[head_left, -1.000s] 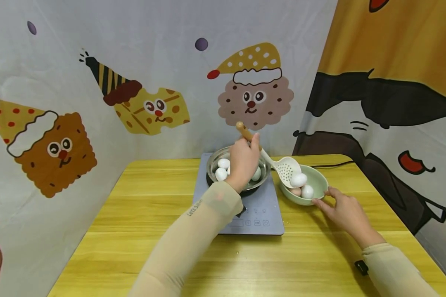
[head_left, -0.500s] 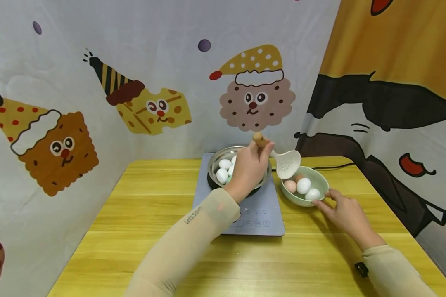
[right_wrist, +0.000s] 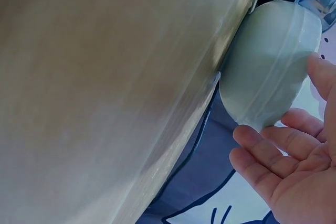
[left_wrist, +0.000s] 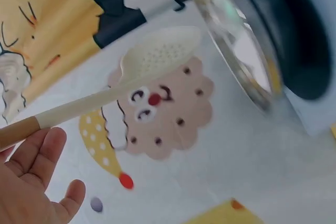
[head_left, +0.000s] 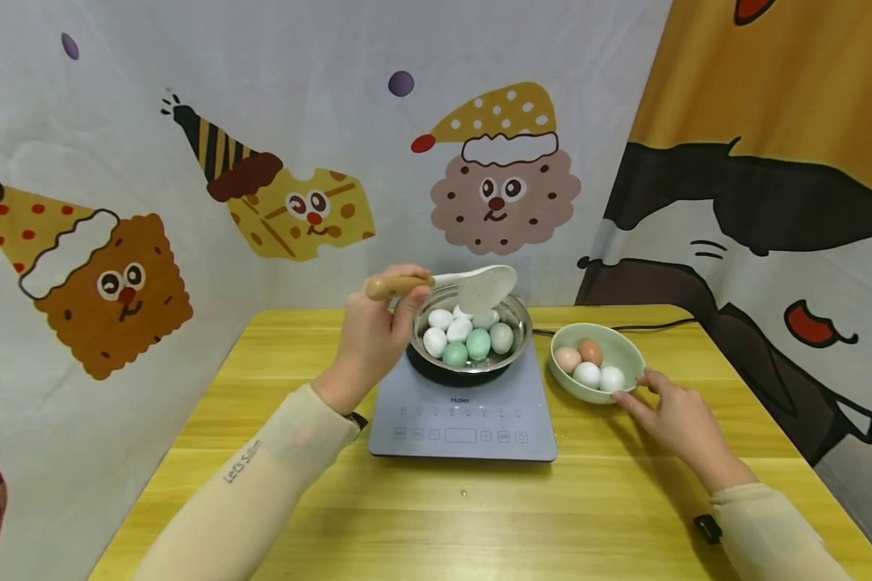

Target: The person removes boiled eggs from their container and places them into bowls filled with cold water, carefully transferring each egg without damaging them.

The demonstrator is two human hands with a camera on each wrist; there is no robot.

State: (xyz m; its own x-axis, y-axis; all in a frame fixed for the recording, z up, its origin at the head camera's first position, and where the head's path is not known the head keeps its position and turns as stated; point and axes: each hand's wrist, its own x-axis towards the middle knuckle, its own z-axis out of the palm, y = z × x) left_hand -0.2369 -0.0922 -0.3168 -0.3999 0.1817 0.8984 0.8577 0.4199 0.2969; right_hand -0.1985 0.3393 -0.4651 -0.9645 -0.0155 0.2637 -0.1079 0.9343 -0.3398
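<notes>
My left hand (head_left: 366, 339) grips the wooden handle of a pale slotted spoon (head_left: 488, 290). The spoon's head hangs above the back of a steel pot (head_left: 521, 324), and no egg shows on it. Several white and green eggs (head_left: 478, 344) lie in the pot. To the pot's right stands a light green bowl (head_left: 623, 349) holding several eggs, two white (head_left: 588, 375) and two brownish (head_left: 590, 350). My right hand (head_left: 679, 420) pinches the bowl's near right rim, thumb and fingers on either side. In the right wrist view the bowl (right_wrist: 270, 61) shows from its outer side.
The pot stands on a grey induction cooker (head_left: 461, 420) with touch controls facing me. A black cord (head_left: 654, 324) runs along the table's back. The wooden table (head_left: 480, 516) ends at a printed cloth backdrop (head_left: 320, 290).
My left hand has moved left with the slotted spoon, from over the bowl to over the pot. An egg on the spoon has rolled into the bowl. My right hand stays at the rim.
</notes>
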